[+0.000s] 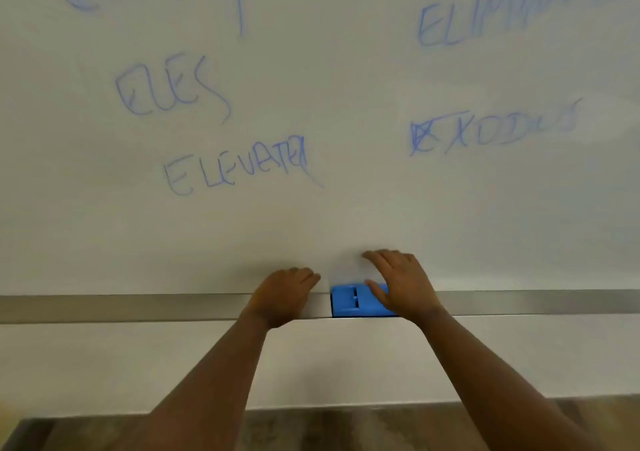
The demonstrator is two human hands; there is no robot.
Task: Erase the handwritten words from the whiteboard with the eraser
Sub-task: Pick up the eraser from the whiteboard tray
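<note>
— So where does the eraser point(356, 301) sit?
— On the metal tray point(138, 307) along the bottom edge of the whiteboard point(346, 191), blue, lying flat, its right part hidden under the right hand point(401, 284).
— Does that hand grip it?
— Its fingers lie fairly straight and close together, reaching over the eraser's right end toward the board; whether they actually press on it cannot be told.
— And the left hand point(285, 294)?
— Just left of the eraser, apart from it, over the tray, fingers bent loosely at the knuckles and holding nothing.
— Is the writing still there?
— Blue handwritten words point(235, 170) cover the board: "ELEVATE" lowest, "EXODUS" right of it, "ELIMINATE" above, and blurred ones at the upper left.
</note>
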